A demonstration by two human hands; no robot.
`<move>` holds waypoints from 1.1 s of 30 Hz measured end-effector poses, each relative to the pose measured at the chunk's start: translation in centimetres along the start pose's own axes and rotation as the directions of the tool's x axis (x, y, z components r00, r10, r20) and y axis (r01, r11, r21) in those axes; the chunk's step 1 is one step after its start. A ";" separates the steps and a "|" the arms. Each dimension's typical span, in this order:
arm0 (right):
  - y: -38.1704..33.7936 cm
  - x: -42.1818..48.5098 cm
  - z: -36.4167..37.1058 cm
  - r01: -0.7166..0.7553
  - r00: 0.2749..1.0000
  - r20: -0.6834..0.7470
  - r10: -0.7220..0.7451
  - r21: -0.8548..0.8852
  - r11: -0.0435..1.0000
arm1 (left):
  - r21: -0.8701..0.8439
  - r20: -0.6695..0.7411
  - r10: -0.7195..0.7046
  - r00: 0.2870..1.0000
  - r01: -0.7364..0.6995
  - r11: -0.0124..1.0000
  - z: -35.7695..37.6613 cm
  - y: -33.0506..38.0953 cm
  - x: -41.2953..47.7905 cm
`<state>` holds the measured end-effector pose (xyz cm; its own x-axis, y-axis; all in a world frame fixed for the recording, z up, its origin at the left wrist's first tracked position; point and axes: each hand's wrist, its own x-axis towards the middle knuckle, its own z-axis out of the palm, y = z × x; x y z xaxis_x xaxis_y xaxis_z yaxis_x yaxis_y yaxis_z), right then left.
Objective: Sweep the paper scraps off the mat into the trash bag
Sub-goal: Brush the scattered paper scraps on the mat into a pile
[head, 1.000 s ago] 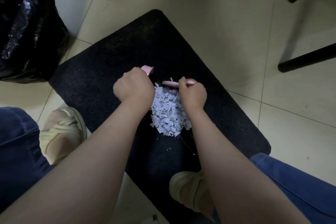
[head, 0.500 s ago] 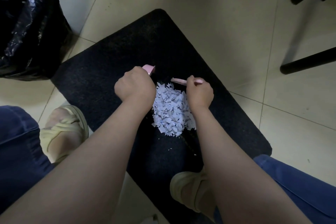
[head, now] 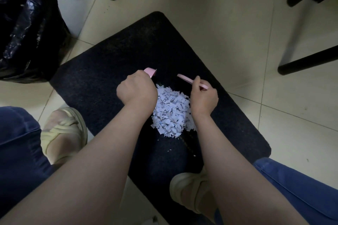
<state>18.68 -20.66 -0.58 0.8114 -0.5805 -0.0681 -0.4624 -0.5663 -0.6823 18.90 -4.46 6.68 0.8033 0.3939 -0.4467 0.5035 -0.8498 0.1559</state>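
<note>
Mid dark rectangular mat (head: 102, 71): left hand (head: 137, 89) is gripping a curved pink plastic piece (head: 150, 71), right hand (head: 204, 99) is gripping a flat pink handle (head: 186, 79), both flanking the white paper-scrap pile (head: 171, 113).

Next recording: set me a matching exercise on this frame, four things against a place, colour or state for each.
Column one:
1. trash bag
2. paper scraps
3. left hand
4. right hand

Column two:
A. grips a thin pink handle
B. heaped on the dark mat
C. black, at far left
D. grips a broader pink piece

Pairs: 1-C, 2-B, 3-D, 4-A
</note>
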 end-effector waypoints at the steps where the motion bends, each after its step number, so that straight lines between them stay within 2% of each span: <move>1: 0.3 0.3 -0.2 -0.002 1.000 -0.011 0.002 0.007 1.000 | 0.009 0.002 0.007 1.000 -0.007 1.000 0.0 0.0 -0.2; 3: 0.9 0.9 -0.6 -0.006 0.999 0.043 0.006 -0.003 1.000 | 0.024 0.000 0.016 1.000 -0.016 1.000 0.1 0.0 -0.5; 7: 1.4 0.4 -0.5 0.040 0.960 0.279 -0.003 -0.125 0.991 | 0.017 -0.011 0.029 1.000 -0.028 0.999 0.1 -0.1 -0.9; 9: 1.3 -0.3 -0.9 0.016 0.972 0.233 0.015 -0.130 0.991 | 0.026 -0.011 0.034 0.999 -0.034 0.999 -0.1 0.0 -1.4; 12: 1.4 -0.8 -2.4 -0.050 0.999 -0.012 0.049 -0.083 0.995 | 0.052 0.002 0.051 0.999 -0.051 0.997 -0.1 0.1 -2.4; 15: 2.5 -0.6 -5.2 -0.176 0.970 -0.198 0.141 -0.173 0.969 | 0.058 0.013 0.064 0.998 -0.065 0.996 -0.3 0.0 -3.6; 17: 4.1 -0.6 -6.7 -0.276 0.957 -0.167 0.239 -0.261 0.925 | 0.045 0.011 0.063 0.998 -0.063 0.997 -0.5 -0.4 -4.3; 19: 5.4 -1.1 -7.3 -0.304 0.950 -0.037 0.310 -0.337 0.891 | 0.027 0.011 0.051 0.999 -0.051 0.998 -0.6 -0.9 -5.2; 22: 6.0 -2.6 -6.5 -0.194 0.961 0.132 0.242 -0.303 0.933 | 0.006 0.028 0.015 1.000 -0.015 1.000 -0.4 -1.8 -6.4; 24: 5.5 -3.4 -6.2 -0.148 0.968 0.164 0.190 -0.237 0.960 | 0.004 0.036 -0.013 0.999 0.013 1.000 0.0 -2.3 -7.0; 27: 5.2 -3.6 -7.5 -0.134 0.985 0.079 0.154 -0.209 0.969 | 0.006 0.048 -0.044 0.998 0.044 0.999 0.4 -2.9 -8.0; 30: 6.2 -3.4 -10.0 -0.192 0.980 -0.110 0.165 -0.321 0.927 | 0.003 0.052 -0.048 0.997 0.048 0.999 0.8 -3.1 -8.5; 32: 7.2 -3.3 -11.6 -0.260 0.965 -0.126 0.228 -0.423 0.868 | 0.000 0.056 -0.043 0.997 0.044 0.999 1.1 -3.2 -8.7; 33: 7.8 -3.3 -11.9 -0.281 0.958 -0.085 0.273 -0.463 0.841 | 0.001 0.060 -0.044 0.997 0.044 0.999 1.3 -3.2 -8.8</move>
<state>8.13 -30.18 3.00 0.6207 -0.7608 -0.1895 -0.7821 -0.5838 -0.2179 9.83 -5.61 8.97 0.7600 0.4092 -0.5049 0.5381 -0.8319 0.1357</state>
